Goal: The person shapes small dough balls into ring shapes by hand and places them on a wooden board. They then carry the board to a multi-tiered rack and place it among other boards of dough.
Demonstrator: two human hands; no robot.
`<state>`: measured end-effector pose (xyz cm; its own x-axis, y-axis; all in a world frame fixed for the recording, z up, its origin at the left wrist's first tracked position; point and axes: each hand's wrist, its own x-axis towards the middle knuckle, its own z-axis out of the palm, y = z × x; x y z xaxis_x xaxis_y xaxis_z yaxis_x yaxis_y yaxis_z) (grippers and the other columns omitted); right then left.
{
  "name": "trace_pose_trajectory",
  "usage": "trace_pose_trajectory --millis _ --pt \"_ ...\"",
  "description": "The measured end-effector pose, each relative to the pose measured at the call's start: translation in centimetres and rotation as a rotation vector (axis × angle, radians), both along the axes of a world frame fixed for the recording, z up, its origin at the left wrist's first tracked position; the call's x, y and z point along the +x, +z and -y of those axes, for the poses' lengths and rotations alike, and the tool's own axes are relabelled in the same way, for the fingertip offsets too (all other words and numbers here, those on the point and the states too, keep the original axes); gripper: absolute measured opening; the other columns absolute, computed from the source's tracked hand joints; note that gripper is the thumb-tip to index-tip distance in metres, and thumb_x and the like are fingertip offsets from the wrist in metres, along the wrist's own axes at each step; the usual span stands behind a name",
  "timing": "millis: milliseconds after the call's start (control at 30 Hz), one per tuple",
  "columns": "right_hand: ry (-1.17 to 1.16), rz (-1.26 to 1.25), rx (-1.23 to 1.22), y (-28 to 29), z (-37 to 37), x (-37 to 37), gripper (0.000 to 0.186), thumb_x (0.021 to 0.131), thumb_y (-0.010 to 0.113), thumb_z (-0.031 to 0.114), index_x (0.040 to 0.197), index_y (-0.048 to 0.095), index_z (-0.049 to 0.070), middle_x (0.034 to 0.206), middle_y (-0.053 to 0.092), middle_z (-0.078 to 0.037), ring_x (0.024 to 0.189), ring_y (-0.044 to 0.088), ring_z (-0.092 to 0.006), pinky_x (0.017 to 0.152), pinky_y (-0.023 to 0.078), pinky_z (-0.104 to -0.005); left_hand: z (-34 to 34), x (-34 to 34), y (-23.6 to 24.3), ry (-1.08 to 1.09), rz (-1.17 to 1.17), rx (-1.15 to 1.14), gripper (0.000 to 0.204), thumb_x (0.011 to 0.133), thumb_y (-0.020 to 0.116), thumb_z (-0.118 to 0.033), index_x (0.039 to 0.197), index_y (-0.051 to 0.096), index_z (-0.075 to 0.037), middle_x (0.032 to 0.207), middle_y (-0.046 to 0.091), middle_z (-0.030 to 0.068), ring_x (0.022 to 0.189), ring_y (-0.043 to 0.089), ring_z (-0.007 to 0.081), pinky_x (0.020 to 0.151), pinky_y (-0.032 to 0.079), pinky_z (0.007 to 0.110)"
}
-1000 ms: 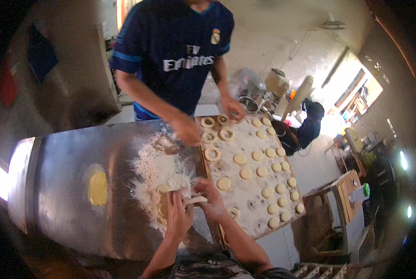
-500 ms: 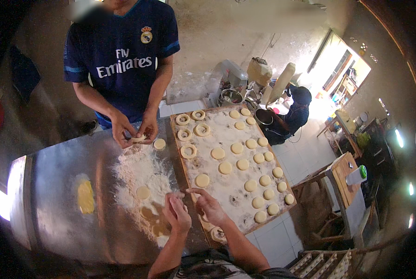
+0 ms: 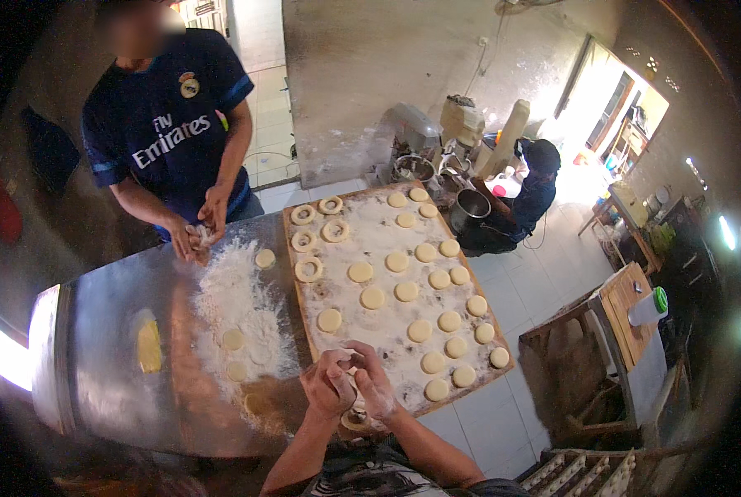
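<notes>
My left hand [image 3: 331,386] and my right hand [image 3: 374,384] meet over the near left edge of a floured wooden board [image 3: 321,296]. Both have their fingers curled in towards each other, forming a loop. A pale bit shows between the fingertips, too small and covered to name. Partly hidden below my wrists lies a dough ring [image 3: 355,421]. Several round dough discs [image 3: 372,297] lie in loose rows on the board. Towards its far left corner rest several dough rings [image 3: 307,269].
Left of the board, a metal table [image 3: 122,290] carries scattered flour [image 3: 242,306], several dough discs [image 3: 234,339] and a yellow lump [image 3: 149,346]. Across it, a co-worker in a dark blue shirt [image 3: 171,124] handles something pale. Another person [image 3: 532,195] crouches beside a metal pot [image 3: 472,204].
My hands have come together, fingertips now meeting where they were apart before. The whole view has shifted a little. The co-worker stands more upright, hands held closer to the body.
</notes>
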<state>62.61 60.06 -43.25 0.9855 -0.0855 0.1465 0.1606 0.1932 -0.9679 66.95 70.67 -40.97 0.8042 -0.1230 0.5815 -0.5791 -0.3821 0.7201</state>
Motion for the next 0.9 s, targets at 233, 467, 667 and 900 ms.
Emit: trace_pose_trajectory --millis 233,467,667,900 --pt "0.019 -0.312 0.536 0.1 3.4 -0.5 0.053 0.1 0.052 0.029 0.149 0.036 0.016 0.087 0.06 -0.001 0.079 0.055 -0.0108 0.075 0.045 -0.0272 3.1 -1.6 1.3 -0.014 -0.249 0.226 0.051 0.103 0.033 -0.049 0.096 0.063 -0.008 0.07 0.065 0.0174 0.059 0.065 0.0395 0.055 0.051 0.048" --pt "0.206 -0.16 -0.12 3.4 7.5 -2.0 0.06 0.099 0.05 0.03 0.153 0.032 0.012 0.101 0.062 -0.007 0.086 0.06 -0.0174 0.077 0.047 -0.0257 4.7 -3.1 -0.2 -0.129 -0.052 0.203 0.034 0.103 0.042 -0.031 0.094 0.065 -0.007 0.075 0.063 0.0158 0.064 0.063 0.0386 0.057 0.049 0.047" --pt "0.232 -0.093 0.455 -0.3 9.2 -2.7 0.055 0.103 0.04 0.054 0.143 0.04 0.016 0.12 0.062 -0.021 0.105 0.065 -0.0303 0.086 0.056 -0.0376 5.9 -4.7 0.0 -0.065 -0.001 0.171 0.029 0.103 0.043 -0.027 0.099 0.062 -0.007 0.078 0.066 0.0155 0.07 0.066 0.0379 0.062 0.053 0.045" --pt "-0.02 -0.402 0.12 -1.1 10.3 -2.7 0.042 0.098 0.052 0.014 0.138 0.04 0.016 0.106 0.063 -0.012 0.097 0.065 -0.0223 0.077 0.056 -0.0368 7.6 -5.0 -0.6 -0.035 -0.346 0.149 0.036 0.105 0.04 -0.033 0.131 0.05 -0.009 0.065 0.064 0.0178 0.062 0.066 0.0417 0.056 0.053 0.048"
